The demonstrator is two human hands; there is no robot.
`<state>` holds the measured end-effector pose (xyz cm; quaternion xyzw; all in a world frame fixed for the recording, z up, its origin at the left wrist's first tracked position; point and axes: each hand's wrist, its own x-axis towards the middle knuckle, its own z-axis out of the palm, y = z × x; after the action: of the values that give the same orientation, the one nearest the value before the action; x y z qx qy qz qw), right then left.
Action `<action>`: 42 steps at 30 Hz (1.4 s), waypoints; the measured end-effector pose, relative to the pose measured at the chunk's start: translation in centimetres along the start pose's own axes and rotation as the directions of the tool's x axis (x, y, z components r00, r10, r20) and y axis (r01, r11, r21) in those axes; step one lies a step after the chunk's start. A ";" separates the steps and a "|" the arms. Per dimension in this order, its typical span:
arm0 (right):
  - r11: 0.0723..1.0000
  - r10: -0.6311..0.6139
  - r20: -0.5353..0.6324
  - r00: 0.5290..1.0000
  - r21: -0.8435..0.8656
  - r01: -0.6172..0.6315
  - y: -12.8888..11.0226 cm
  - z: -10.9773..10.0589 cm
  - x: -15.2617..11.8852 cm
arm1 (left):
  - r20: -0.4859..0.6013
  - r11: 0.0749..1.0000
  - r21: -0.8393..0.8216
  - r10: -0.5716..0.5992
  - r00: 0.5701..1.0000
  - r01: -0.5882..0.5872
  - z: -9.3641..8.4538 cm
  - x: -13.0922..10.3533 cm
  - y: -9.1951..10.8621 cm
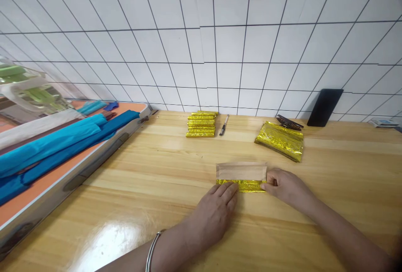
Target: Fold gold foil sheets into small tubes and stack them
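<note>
A sheet of gold foil paper [241,171] lies in front of me, its tan backing up and its near edge folded over to show a shiny gold strip. My left hand [216,209] rests flat on the left part of that strip, fingers stretched out. At the sheet's right edge, my right hand [282,186] pinches the corner between thumb and curled fingers. Farther back stands a row of narrow folded gold strips [201,124], with a pen [224,125] beside it. A stack of gold foil sheets [280,141] lies at the back right.
Behind the stack lies a black clip [289,122]. A dark phone [325,107] leans on the tiled wall [232,41]. To the left, a raised orange-topped surface [37,186] holds blue cloth [63,142] and a clear container with green parts [37,91]. The wooden table [141,180] spreads around my hands.
</note>
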<state>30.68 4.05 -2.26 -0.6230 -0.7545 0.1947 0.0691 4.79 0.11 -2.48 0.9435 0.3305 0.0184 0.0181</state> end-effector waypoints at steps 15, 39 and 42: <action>0.999 -0.026 0.016 1.000 -0.027 0.027 0.2 0.0 0.2 | 0.011 0.999 0.035 0.027 1.000 -0.027 -0.5 -0.2 0.1; 0.999 -0.034 0.033 0.999 -0.018 0.034 0.3 0.0 0.3 | -0.043 0.984 -0.175 -0.043 0.998 0.035 -0.2 -0.2 0.1; 1.000 -0.027 0.037 0.999 -0.006 0.027 0.3 0.0 0.3 | -0.032 0.974 -0.219 -0.063 0.997 0.055 -0.4 -0.3 0.3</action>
<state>30.87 4.40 -2.41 -0.6094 -0.7644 0.2029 0.0559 4.79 -0.31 -2.11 0.9250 0.3547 0.0723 0.1154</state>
